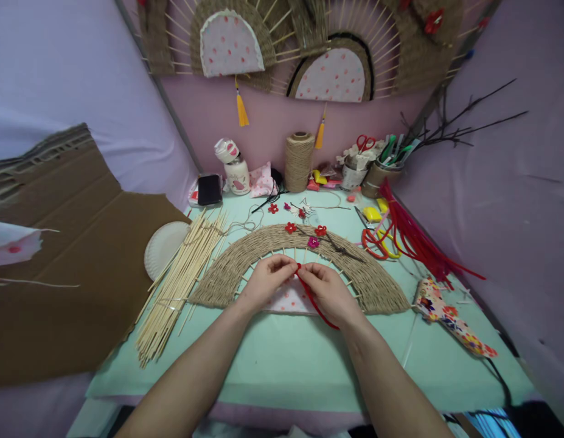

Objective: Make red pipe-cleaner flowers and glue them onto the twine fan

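Note:
A red pipe cleaner (pixel 319 309) is pinched between my two hands, its top bent into a small curl and its tail hanging beneath the right palm. My left hand (pixel 269 278) is closed on the curled end with thumb and fingertips. Just beside it, my right hand (pixel 331 291) pinches the same end. Both are above a twine-woven fan (pixel 224 274) with thin sticks and a spotted fabric centre (pixel 288 300), partly covered by the hands. Red flowers (pixel 320 230), a magenta flower (pixel 313 243) and a dark twig (pixel 339 246) lie on its woven band.
Wooden sticks (pixel 176 292) and cardboard (pixel 72 274) are at left. At right lie red pipe cleaners (pixel 407 234), scissors (pixel 375 243) and a flower-patterned glue gun (pixel 455 319). A twine spool (pixel 299 163), a bottle (pixel 238 173) and a phone (pixel 209 190) are behind.

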A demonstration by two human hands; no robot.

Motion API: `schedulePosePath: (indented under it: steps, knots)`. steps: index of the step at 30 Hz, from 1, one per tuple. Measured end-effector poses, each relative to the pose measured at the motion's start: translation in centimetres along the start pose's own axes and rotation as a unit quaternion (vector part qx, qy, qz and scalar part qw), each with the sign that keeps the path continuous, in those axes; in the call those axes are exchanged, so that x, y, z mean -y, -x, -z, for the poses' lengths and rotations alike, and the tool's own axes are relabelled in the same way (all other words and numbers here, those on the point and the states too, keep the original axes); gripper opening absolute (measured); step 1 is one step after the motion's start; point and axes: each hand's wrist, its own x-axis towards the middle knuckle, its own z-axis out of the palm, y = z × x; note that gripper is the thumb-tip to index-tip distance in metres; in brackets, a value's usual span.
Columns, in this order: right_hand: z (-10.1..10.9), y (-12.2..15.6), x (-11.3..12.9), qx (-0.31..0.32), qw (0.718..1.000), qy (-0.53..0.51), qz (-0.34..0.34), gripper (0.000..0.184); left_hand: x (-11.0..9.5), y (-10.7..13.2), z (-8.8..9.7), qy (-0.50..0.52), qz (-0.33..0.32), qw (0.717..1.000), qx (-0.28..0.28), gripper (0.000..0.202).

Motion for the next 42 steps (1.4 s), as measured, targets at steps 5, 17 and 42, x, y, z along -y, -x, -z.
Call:
schedulePosePath:
  steps: [5,17,42]
  knots:
    - [-0.2,0.1,0.2,-0.022,0.998,0.057,0.029,0.022,-0.5,0.1,0.2,-0.085,-0.016,0.996,-0.003,0.012]
    - [0.0,-0.2,-0.6,-0.019,0.984,0.167,0.055,0.021,-0.9,0.5,0.3,-0.074,0.067,0.995,0.012,0.015]
    - [-0.1,0.1,-0.8,-0.083,0.933,0.335,0.1,0.015,-0.4,0.6,0.5,-0.172,0.048,0.984,-0.015,0.019]
